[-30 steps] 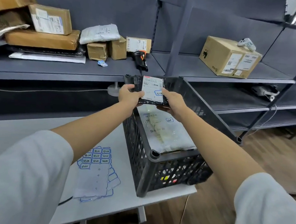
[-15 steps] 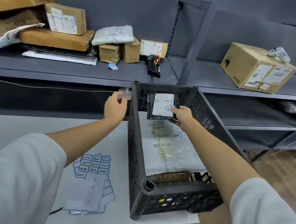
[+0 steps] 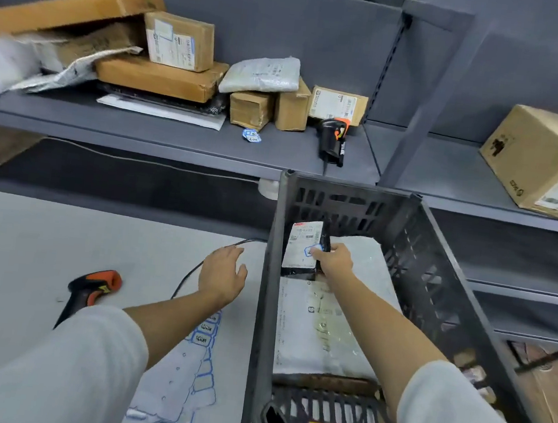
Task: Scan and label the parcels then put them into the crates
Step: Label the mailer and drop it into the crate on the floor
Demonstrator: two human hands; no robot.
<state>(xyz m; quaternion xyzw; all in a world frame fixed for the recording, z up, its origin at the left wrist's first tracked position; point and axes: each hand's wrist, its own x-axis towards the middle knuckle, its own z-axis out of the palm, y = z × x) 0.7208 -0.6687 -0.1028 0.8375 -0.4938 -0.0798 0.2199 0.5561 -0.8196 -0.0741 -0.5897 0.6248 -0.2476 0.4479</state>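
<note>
Placing step: right hand [image 3: 336,262] pinches the small black labelled parcel [image 3: 305,246] low inside the dark slatted plastic crate [image 3: 413,260], left hand [image 3: 224,274] spread, empty over the table [image 3: 26,246]; next, release.

dark grey metal shelving [image 3: 175,138] against a grey back panel [image 3: 290,23], pale grey tabletop [image 3: 27,236], wooden floor [image 3: 554,395] lower right

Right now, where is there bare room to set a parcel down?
Free: the table left of the orange scanner, and the shelf between post and large box. Crowded: the shelf's left end and the crate, where the right hand holds the black parcel.
</note>
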